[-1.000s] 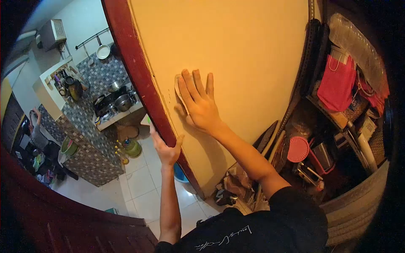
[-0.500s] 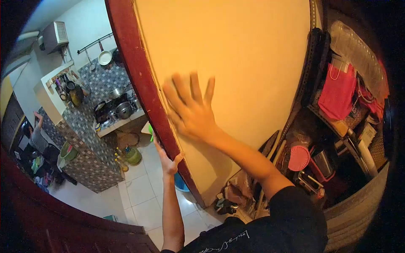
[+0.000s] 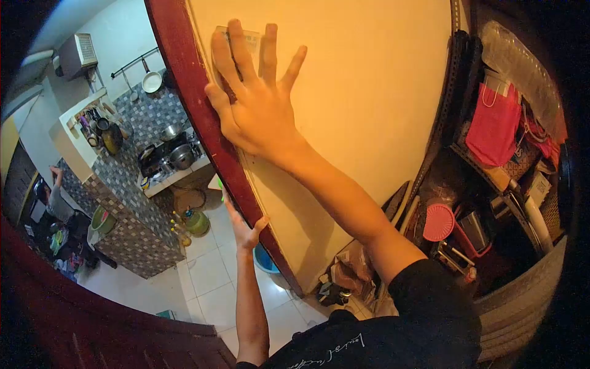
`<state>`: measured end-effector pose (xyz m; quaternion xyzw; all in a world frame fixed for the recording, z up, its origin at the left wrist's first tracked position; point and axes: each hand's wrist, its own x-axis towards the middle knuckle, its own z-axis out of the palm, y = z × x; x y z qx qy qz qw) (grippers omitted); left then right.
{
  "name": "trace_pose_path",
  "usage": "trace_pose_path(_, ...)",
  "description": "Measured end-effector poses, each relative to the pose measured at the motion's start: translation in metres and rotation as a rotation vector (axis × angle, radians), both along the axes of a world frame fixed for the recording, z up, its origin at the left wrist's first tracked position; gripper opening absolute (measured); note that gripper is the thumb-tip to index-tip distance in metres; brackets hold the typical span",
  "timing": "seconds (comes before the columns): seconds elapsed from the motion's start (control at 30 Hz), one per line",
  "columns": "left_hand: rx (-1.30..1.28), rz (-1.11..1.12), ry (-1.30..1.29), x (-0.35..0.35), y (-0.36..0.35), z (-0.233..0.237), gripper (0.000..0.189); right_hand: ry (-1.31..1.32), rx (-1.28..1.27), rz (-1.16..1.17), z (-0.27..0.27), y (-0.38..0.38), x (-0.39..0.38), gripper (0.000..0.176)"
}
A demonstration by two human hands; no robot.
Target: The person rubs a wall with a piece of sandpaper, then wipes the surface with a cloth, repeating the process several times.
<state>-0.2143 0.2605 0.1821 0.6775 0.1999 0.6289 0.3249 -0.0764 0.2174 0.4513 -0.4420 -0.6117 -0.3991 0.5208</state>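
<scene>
My right hand (image 3: pixel 261 117) is spread wide over the cream wall panel (image 3: pixel 356 104), fingers pointing up and thumb side by the dark red door frame (image 3: pixel 203 104). Behind its fingertips, a small clear rectangular plate (image 3: pixel 251 38) shows on the panel, partly covered. Lower down, my left hand (image 3: pixel 246 232) is at the far edge of the same frame, fingers stretched upward along it and thumb apart on the near side. A bit of bright green (image 3: pixel 221 183) shows by its fingertips, mostly hidden behind the frame.
Through the doorway are a stove with pots (image 3: pixel 178 157), a green gas cylinder (image 3: pixel 197 222), a tiled pillar (image 3: pixel 132 215) and a blue bucket (image 3: pixel 264 261). Another person (image 3: pixel 58 197) is at far left. Cluttered shelves with a pink bag (image 3: pixel 491 126) stand at right.
My right hand has moved up and left on the panel, nearer the frame's upper part, and the small plate now shows behind its fingers. My left hand has stayed at the frame edge.
</scene>
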Motion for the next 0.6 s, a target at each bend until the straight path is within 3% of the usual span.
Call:
trace_pose_path(0.17, 0.037, 0.023, -0.003, 0.0, 0.0, 0.004, 0.135, -0.032, -0.19, 0.047, -0.076, -0.014, 0.001, 0.07)
trace_pose_path(0.27, -0.032, -0.018, 0.045, -0.008, 0.013, -0.005, 0.14, -0.058, -0.202, -0.058, -0.097, -0.017, 0.004, 0.068)
trace_pose_path(0.43, -0.056, -0.121, -0.039, -0.003, 0.011, -0.003, 0.142, 0.051, -0.009, -0.036, 0.019, 0.004, 0.002, 0.069)
trace_pose_path(0.5, -0.07, -0.159, -0.046, -0.003, 0.005, -0.001, 0.142, 0.055, 0.091, -0.033, 0.039, 0.018, 0.011, 0.069)
trace_pose_path(0.57, -0.035, -0.09, -0.017, -0.005, 0.005, 0.001, 0.14, -0.082, 0.465, -0.534, 0.041, 0.032, 0.016, 0.064)
trace_pose_path(0.6, -0.031, -0.085, -0.021, -0.004, 0.007, 0.0, 0.14, -0.084, 0.469, -0.528, 0.029, 0.026, 0.012, 0.064)
